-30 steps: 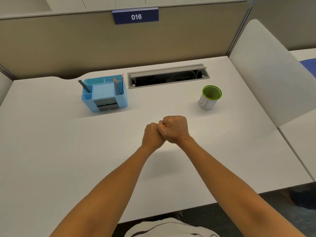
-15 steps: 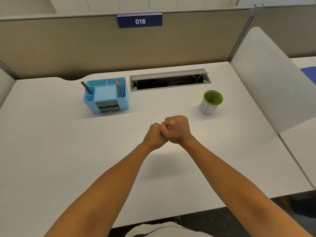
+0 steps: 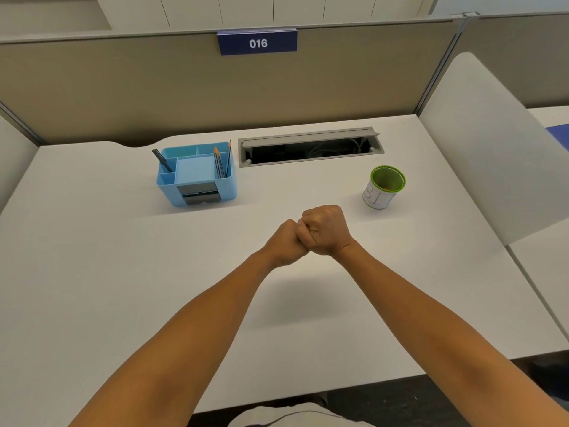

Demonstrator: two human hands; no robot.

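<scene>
White worktop (image 3: 92, 272) spreads wide around both fists. Left hand (image 3: 284, 241) and right hand (image 3: 326, 231) are clenched and pressed together, likely a rest pose; anything inside is hidden. Cup (image 3: 381, 192) stands upright just beyond the right hand, within easy reach. Organiser (image 3: 197, 177) sits farther beyond the left hand, with open room between.

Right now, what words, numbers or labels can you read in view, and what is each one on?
"016": white digits on the blue sign atop the partition.
Handwritten marks on the green-rimmed cup: too unclear to read.
Blue organizer: no text visible.
</scene>
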